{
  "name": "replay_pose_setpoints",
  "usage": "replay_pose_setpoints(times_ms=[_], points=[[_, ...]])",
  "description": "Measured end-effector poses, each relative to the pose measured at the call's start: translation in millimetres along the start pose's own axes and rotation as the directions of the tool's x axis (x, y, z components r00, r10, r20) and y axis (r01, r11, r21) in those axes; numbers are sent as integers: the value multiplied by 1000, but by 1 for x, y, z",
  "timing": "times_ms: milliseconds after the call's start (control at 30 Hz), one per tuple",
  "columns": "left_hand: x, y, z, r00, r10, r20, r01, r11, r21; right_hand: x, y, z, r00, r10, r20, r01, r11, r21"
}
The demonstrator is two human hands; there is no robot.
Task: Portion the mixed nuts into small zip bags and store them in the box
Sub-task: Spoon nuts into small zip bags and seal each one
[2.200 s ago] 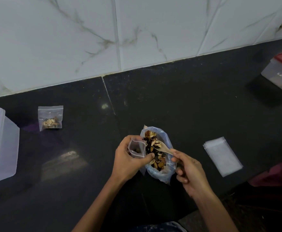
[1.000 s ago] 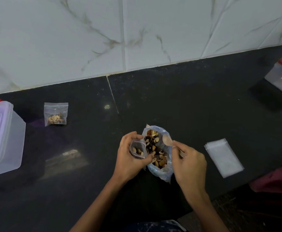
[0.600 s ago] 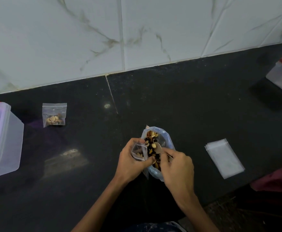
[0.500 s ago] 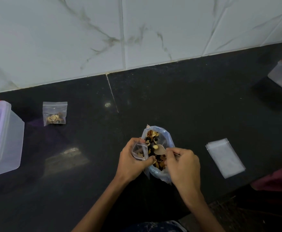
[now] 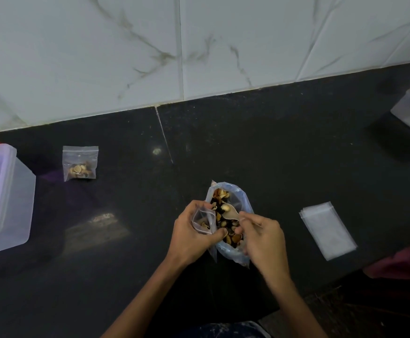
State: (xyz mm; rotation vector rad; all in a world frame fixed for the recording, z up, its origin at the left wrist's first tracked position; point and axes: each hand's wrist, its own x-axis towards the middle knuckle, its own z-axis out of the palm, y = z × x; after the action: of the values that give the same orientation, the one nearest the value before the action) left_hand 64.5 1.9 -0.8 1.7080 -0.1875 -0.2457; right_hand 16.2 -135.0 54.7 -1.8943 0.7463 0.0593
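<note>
Thin clear film, small zip bag (image 5: 203, 222): light, floppy, slick; L hand (image 5: 191, 234) fingers pinch its mouth open beside the nut bag (image 5: 233, 250). R hand (image 5: 263, 236) fingers clamped on spoon (image 5: 228, 214) handle, bowl over the mixed nuts (image 5: 224, 217). Best held at stiffer zip rim, prob.

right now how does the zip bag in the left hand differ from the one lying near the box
The held zip bag is upright in the left hand, mouth open beside the big nut bag; the lying bag sits flat on the counter, apart from the box, its top looking closed. The held one shows only a few nuts; the lying one has a small pile. Both are small and clear.
</note>
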Motion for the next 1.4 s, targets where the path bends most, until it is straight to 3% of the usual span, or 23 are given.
replay_pose_setpoints(times_ms=[67, 133, 200, 267, 367, 500, 767, 1200, 1400], points=[[-1, 1, 2, 1000, 0, -8, 0, 1000, -3, -7, -2, 4, 969, -240, 56, 240, 865, -440], [-1, 1, 4, 1000, -1, -9, 1, 1000, -7, -13, -7, 8, 958, -279, 63, 270, 816, -511], [-1, 0, 4, 1000, 10, -9, -10, 1000, -3, -10, -8, 10, 976, -214, 50, 217, 898, -384], [-1, 1, 3, 1000, 22, -3, -22, 1000, -8, 0, -9, 8, 999, -9, 46, 11, 999, -52], [-2, 0, 3, 1000, 31, 5, -31, 999, -26, 8, -4, 1, 951, 281, 126, -307, 897, 317], [-1, -1, 2, 999, 51, 3, -51, 997, -56, 5, 6, -11, 916, 352, 190, -400, 781, 480], [-3, 4, -1, 995, 95, -34, -92, 993, 80, -3, 14, -29, 948, 277, 155, -316, 798, 513], [-6, 9, -1, 995, 93, -38, -89, 992, 89, -6, 16, -36, 950, 279, 141, -310, 789, 530], [-6, 14, -1, 995, 94, -34, -90, 992, 83, -34, -23, -43, 986, 92, 138, -146, 878, 456]])
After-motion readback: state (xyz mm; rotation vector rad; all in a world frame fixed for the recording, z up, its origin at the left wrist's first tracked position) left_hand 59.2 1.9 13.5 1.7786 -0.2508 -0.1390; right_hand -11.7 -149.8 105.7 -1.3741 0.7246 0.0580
